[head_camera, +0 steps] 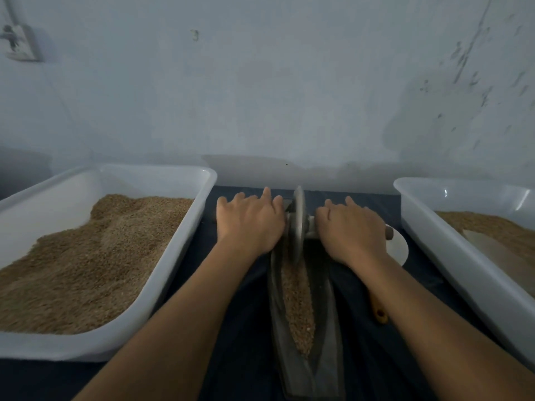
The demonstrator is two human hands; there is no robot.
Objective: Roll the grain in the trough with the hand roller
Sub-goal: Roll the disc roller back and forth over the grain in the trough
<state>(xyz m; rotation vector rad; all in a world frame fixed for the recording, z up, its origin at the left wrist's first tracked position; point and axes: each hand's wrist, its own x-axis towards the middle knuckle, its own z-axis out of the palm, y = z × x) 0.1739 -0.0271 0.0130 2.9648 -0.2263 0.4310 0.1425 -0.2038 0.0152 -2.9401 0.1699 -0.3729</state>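
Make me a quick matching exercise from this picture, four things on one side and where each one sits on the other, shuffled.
Things:
1. left tray
2. right tray
3. roller disc
4. wooden handle

Places:
A. upright in the trough, between the left hand and right hand
B. far left, heaped with grain
C. on the cloth under the right forearm
D. far right, partly filled

Pairs: 1-B, 2-D, 3-A, 4-C

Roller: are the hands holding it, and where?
Both hands, left hand and right hand, rest on the roller's axle handles, either side of the wheel.
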